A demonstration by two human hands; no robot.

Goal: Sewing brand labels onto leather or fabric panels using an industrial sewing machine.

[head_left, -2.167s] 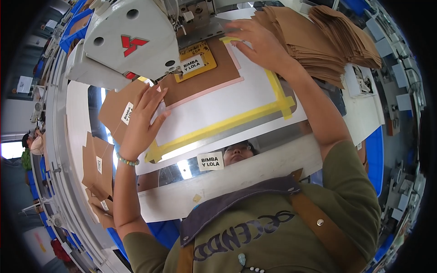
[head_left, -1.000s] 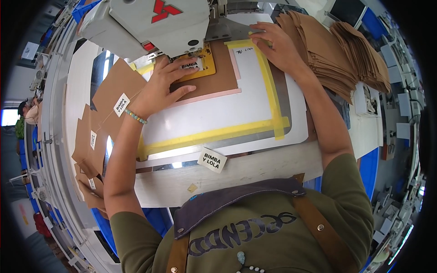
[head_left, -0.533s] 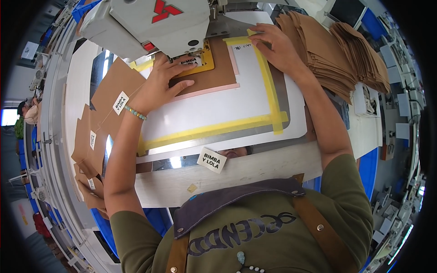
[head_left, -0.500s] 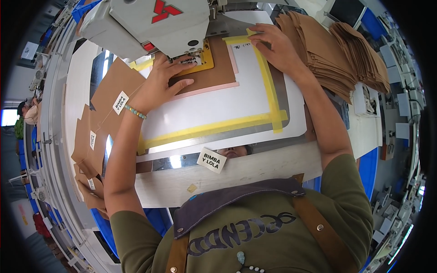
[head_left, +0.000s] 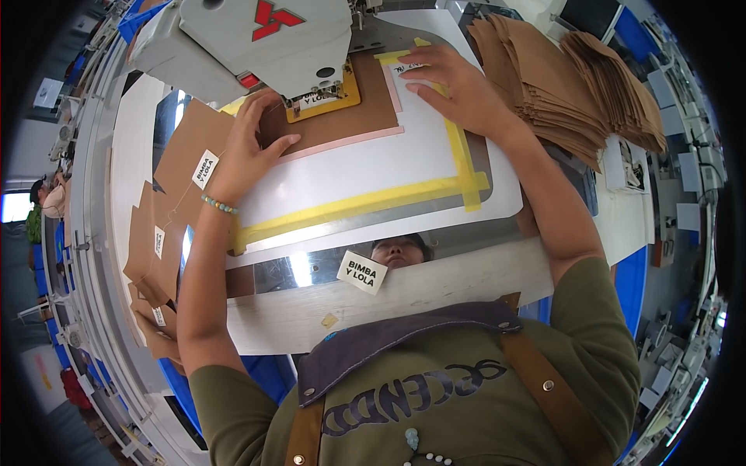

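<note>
A brown flat panel (head_left: 338,133) lies on a white board (head_left: 373,167) under the head of a white sewing machine (head_left: 268,43). On the panel, a yellow frame (head_left: 356,97) surrounds a small white printed label (head_left: 317,99), partly hidden by the machine's presser parts. My left hand (head_left: 250,147) rests at the panel's left edge, thumb and fingers apart, gripping nothing. Over the board's upper right corner, by the yellow tape (head_left: 460,151), my right hand (head_left: 458,87) spreads its fingers; nothing shows in them. Pink strips (head_left: 342,146) border the panel's near and right sides.
Stacks of brown panels (head_left: 536,85) stand at the right, beside a white box (head_left: 624,167). Labelled brown pieces (head_left: 190,144) overlap at the left, thread between them. A loose label (head_left: 362,272) lies at the bench's near edge (head_left: 435,283).
My left hand has drawn back from the label to the panel's left edge. The board with the panel and frame has slid slightly away from me and left, my right hand moving left with it.
</note>
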